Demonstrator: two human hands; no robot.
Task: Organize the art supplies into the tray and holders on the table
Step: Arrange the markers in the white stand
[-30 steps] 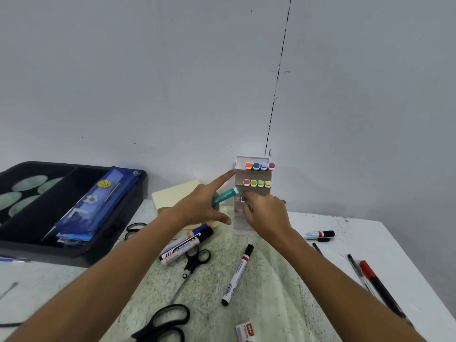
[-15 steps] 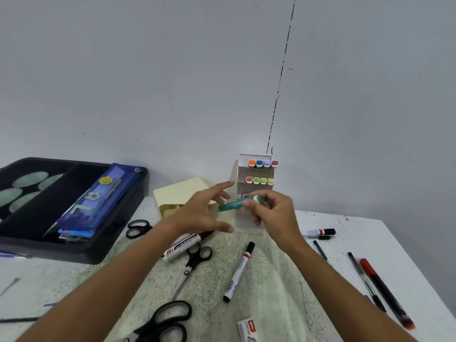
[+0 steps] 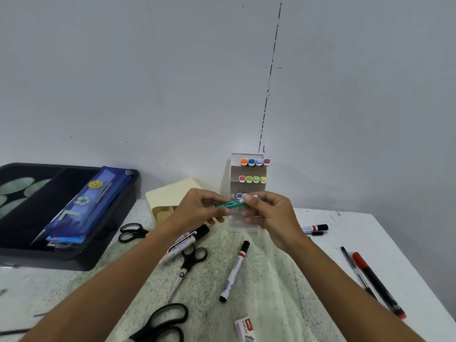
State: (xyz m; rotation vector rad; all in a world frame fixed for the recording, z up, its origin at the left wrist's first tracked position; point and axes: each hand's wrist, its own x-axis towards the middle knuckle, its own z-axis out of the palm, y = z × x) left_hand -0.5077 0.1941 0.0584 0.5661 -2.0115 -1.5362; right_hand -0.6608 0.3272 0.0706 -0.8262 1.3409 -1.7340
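Behind both hands, the white marker holder [image 3: 248, 191] held rows of colour-capped markers, and the black tray [image 3: 74, 257] off the left hand [image 3: 197, 213] carried a blue pencil case [image 3: 88, 206]. Both hands pinched the teal marker [image 3: 230, 205] between them, the right hand [image 3: 269, 215] at its far end. A second earlier the left hand held it alone, forefinger pointing at the holder.

Plain pale grey wall [image 3: 148, 82], evenly lit, bore a thin dashed vertical crack line [image 3: 271, 70]; white table [image 3: 399, 243] stood against it.
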